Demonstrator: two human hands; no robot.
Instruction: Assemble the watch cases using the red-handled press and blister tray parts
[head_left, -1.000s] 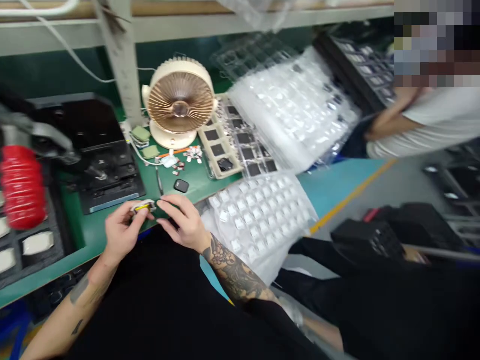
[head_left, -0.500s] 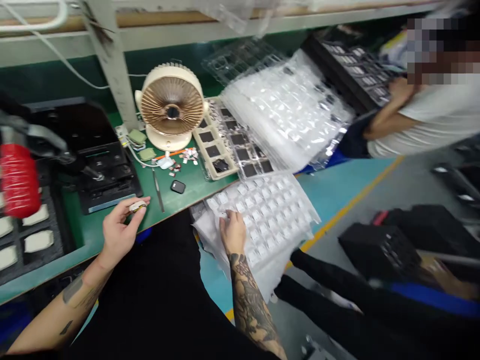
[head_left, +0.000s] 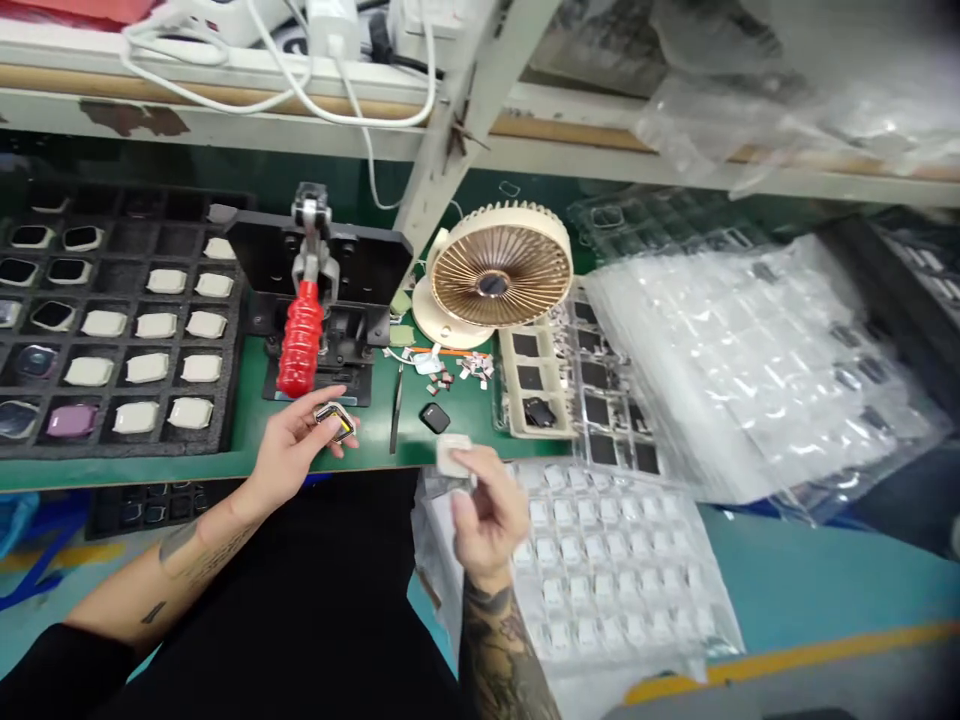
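My left hand [head_left: 292, 450] is shut on a small square metal watch case [head_left: 335, 421] with a yellow strip inside, held above the bench's front edge. My right hand [head_left: 489, 515] pinches a white square piece [head_left: 454, 454] between its fingers, just above a clear blister tray [head_left: 622, 590] holding rows of similar white pieces. A black rounded device [head_left: 435, 418] lies on the green bench mat [head_left: 367, 440] between my hands, next to a thin pair of tweezers [head_left: 395, 422].
A hand press with a red grip [head_left: 301, 340] stands left of centre, beside a black foam tray [head_left: 120, 320] of white pieces and watch parts. Behind are a cream fan [head_left: 499, 275], a tray of black squares [head_left: 531, 378], and stacked plastic trays [head_left: 750, 370]. A shelf with cables runs above.
My right hand has risen from the blister tray with a white piece in it. My view has swung left, bringing the press and foam tray into full sight. The co-worker has left view.
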